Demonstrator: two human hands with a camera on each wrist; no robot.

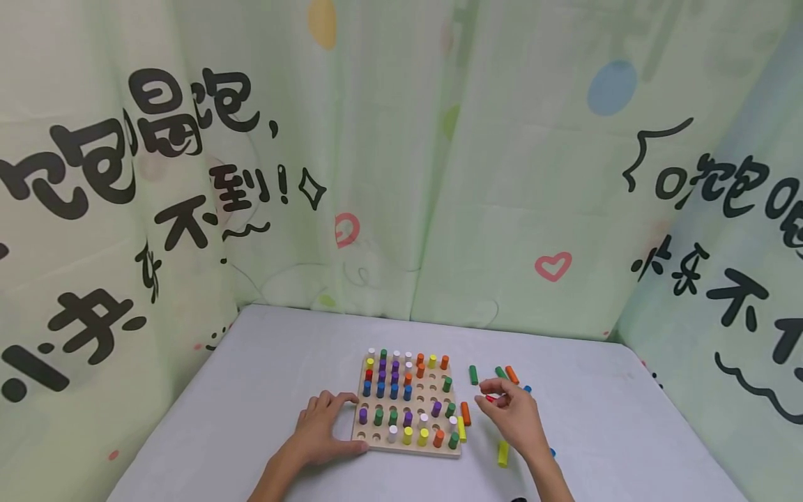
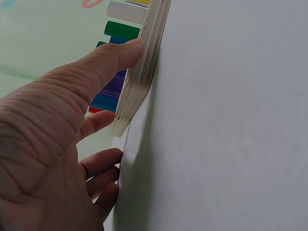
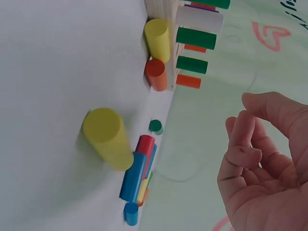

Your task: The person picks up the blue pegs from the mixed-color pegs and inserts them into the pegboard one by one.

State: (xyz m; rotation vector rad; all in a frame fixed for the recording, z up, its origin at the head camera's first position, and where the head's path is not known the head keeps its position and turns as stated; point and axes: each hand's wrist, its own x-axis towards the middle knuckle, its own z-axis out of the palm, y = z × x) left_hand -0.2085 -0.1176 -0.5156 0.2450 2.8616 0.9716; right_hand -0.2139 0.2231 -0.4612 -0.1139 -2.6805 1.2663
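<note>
A wooden pegboard holds upright pegs in several colours, with bare holes among them. At its near left corner my left hand grips the board, thumb on the near edge and index finger against the left edge. In the left wrist view that thumb presses the layered board edge. To the right of the board hovers my right hand, fingers bent, thumb and index finger close together. Nothing shows between them in the right wrist view. A red peg appears past the fingertips and lies on the table beside a blue peg.
Loose pegs lie right of the board: a green peg, an orange peg and yellow pegs, one nearer the front. Another orange peg lies beyond the right hand. Printed curtains surround the white table.
</note>
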